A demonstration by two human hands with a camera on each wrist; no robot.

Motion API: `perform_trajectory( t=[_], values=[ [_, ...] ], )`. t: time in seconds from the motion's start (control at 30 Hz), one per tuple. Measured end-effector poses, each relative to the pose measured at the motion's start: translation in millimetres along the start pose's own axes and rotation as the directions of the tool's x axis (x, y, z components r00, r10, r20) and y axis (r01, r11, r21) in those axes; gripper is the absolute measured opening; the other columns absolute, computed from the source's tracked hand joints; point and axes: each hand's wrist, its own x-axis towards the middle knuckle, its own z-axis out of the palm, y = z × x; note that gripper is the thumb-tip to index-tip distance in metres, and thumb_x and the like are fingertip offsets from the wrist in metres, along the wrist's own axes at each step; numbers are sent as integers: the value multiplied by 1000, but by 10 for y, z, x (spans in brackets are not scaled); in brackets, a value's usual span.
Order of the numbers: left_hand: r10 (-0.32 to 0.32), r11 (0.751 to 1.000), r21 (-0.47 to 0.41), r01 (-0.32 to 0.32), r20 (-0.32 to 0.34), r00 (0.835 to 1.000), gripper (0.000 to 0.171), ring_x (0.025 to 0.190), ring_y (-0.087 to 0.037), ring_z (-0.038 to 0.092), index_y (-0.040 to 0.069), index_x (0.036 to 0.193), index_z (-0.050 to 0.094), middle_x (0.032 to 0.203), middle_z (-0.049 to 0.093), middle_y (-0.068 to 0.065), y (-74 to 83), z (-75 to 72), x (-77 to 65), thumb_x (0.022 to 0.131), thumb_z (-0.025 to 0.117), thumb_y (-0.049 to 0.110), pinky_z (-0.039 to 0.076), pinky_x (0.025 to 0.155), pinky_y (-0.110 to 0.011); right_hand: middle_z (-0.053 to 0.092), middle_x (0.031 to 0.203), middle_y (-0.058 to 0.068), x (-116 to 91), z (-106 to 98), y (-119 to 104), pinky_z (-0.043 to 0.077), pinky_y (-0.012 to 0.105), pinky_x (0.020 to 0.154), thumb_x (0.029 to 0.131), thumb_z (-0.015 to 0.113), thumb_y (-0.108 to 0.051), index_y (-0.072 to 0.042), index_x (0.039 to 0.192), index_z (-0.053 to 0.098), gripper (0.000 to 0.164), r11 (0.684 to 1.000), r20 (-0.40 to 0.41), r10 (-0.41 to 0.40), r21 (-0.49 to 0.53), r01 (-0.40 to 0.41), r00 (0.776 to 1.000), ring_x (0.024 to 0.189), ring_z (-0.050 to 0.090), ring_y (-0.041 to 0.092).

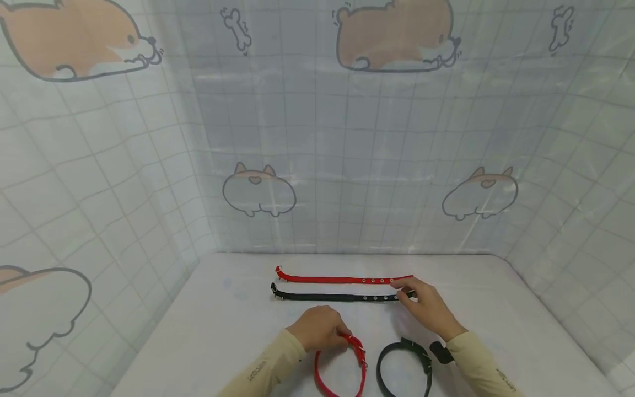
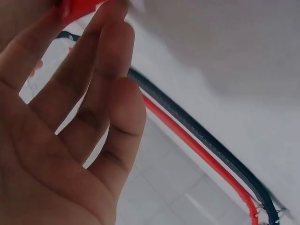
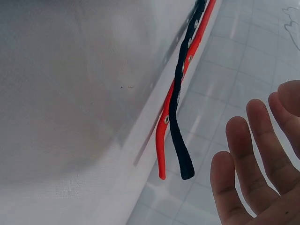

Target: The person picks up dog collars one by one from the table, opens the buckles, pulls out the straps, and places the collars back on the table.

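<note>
Handling read: four collars, all thin webbing straps, so I'd judge them light, floppy and easy to drag by accident; not fragile, and the weave likely gives decent friction.

Looped red collar [image 1: 342, 366] sits at the near edge of the white worktop [image 1: 496, 314], just left of the looped black collar [image 1: 404, 368]; the two loops lie close but apart. Best hold on either loop is probably at the buckle end, where the metal hardware stiffens the strap; mid-strap it will just sag.

Left hand [image 1: 319, 328] lies knuckles-up over the top of the red loop. Grip: fingers curled down onto the strap, pinching it near the buckle. Left wrist view shows red webbing at the fingertips [image 2: 101, 18], palm facing the camera, fingers only gently bent.

Straight red collar [image 1: 342, 279] and straight black collar [image 1: 339, 297] lie flat and parallel farther back, close alongside each other, buckles at the left, eyelet ends at the right.

Right hand [image 1: 426, 306] reaches forward, wrist low, fingertips at the eyelet end of the straight black collar. Grip: fingers extended and relaxed, holding nothing; right wrist view shows the open fingers [image 3: 248, 159] clear of both strap tips. Touching or just short in head view: cannot tell.

Both forearms in beige sleeves [image 1: 270, 366], angled inward from the near edge.
</note>
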Motion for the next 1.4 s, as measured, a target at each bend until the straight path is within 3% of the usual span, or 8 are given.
perform_trajectory(
  t=[0.17,0.33,0.57,0.77,0.93,1.07,1.23,1.4],
  values=[
    [-19,999,-38,14,-134,991,22,84,4,61,26,110,81,94,74,19,-82,-34,-36,88,81,29,48,70,-19,73,106,0,0,4,-9,56,39,82,97,70,-11,-8,117,72,20,999,9,25,35,-25,1000,93,65,11],
    [-24,1000,-17,21,-273,962,26,81,1,61,21,113,80,96,75,14,-110,-97,-43,89,81,29,47,68,-20,72,109,-1,-12,17,-48,55,31,83,101,66,-28,-16,120,70,23,989,79,74,124,-83,994,94,66,10],
    [-59,998,-5,63,-442,895,30,73,-1,57,19,114,80,90,73,11,-113,-118,-48,87,82,30,48,62,-18,71,112,-8,10,49,-220,54,32,86,101,64,-37,-24,121,69,25,978,144,84,179,-109,986,98,66,9],
    [-70,997,-23,68,-517,853,33,77,-4,58,20,116,79,93,74,10,-120,-143,-67,88,80,36,50,65,-19,71,114,-7,51,65,-408,55,33,85,98,66,-42,-24,124,68,31,979,168,-8,201,-27,986,99,66,9],
    [-33,999,-21,25,-595,803,35,78,-7,56,19,118,78,96,74,6,-88,-187,-72,87,81,35,50,64,-18,72,111,-6,60,120,-518,56,33,85,97,71,-31,-22,122,69,26,973,176,-50,229,8,983,96,67,9],
    [44,999,30,-32,-637,770,34,81,-8,60,18,116,79,97,75,6,-57,-174,-68,86,83,32,52,67,-18,72,106,-12,44,185,-584,55,32,84,97,70,-36,-19,123,68,32,970,203,-44,241,-7,978,94,67,9],
    [123,992,102,-75,-647,752,32,87,-10,64,19,114,79,99,75,6,-15,-154,-76,85,84,32,55,76,-22,71,101,-16,52,239,-647,56,30,81,96,71,-37,-20,119,70,28,971,201,-43,237,-6,979,91,67,8],
    [143,990,101,-103,-623,769,31,89,-10,64,21,114,79,101,75,7,-3,-168,-89,86,83,31,55,77,-21,71,96,-17,56,254,-659,56,29,77,94,74,-37,-22,112,73,23,974,214,-32,227,-18,976,89,67,7]
  ],
)
